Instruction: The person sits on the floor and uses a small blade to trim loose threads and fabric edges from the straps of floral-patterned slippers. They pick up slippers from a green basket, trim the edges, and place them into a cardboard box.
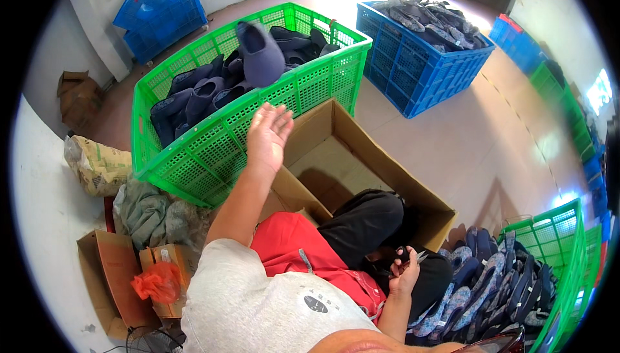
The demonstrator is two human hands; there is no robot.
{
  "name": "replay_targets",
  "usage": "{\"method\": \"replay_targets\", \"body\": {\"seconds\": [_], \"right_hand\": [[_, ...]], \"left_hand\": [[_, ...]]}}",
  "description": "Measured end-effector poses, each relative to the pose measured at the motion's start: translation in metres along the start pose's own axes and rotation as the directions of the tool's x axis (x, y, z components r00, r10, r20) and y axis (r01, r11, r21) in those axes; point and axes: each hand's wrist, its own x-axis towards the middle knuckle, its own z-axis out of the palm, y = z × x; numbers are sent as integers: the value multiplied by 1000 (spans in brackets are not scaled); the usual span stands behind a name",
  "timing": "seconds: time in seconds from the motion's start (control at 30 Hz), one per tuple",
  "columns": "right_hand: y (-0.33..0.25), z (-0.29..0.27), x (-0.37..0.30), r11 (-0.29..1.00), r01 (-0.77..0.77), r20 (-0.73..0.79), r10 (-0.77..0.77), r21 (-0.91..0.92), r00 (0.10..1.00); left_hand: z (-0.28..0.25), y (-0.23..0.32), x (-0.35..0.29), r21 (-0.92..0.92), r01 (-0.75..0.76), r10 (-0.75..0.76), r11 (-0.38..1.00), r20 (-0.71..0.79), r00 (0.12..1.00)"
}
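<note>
A dark purple closed-toe slipper [263, 61], slightly blurred, hangs in the air over the near rim of a green mesh crate [194, 167]. My left hand [270, 135] is stretched up just below it, fingers apart and palm bare, with a gap between hand and slipper. Inside the crate lie several more dark slippers [203, 98]. Low by my right knee, my right hand [405, 277] is closed around small scissors [422, 256], whose blades point out past the fingers. Part of their handle is hidden by the hand.
An open cardboard box [387, 167] stands at my legs, against the green crate. Behind it is a blue crate [420, 82] heaped with patterned slippers. Many slippers [481, 282] are piled at my lower right. Cardboard boxes [116, 269] and a red plastic bag [158, 282] sit left.
</note>
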Motion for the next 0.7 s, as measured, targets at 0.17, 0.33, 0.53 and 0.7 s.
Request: {"method": "replay_targets", "body": {"seconds": [0.17, 0.33, 0.53, 0.7], "right_hand": [[1, -3, 1, 1000, 1, -11, -1, 6, 1000], [-8, -8, -6, 983, 174, 16, -175, 50, 984], [-60, -33, -18, 872, 477, -10, -479, 114, 878], [-98, -96, -31, 786, 607, -241, -571, 118, 785]], "left_hand": [[21, -27, -73, 266, 410, -483, 872, 599, 639], [79, -15, -152, 371, 301, -176, 879, 837, -518], [78, -61, -250, 141, 568, 352, 811, 658, -666], [64, -95, -302, 87, 620, 378, 780, 724, -577]]}}
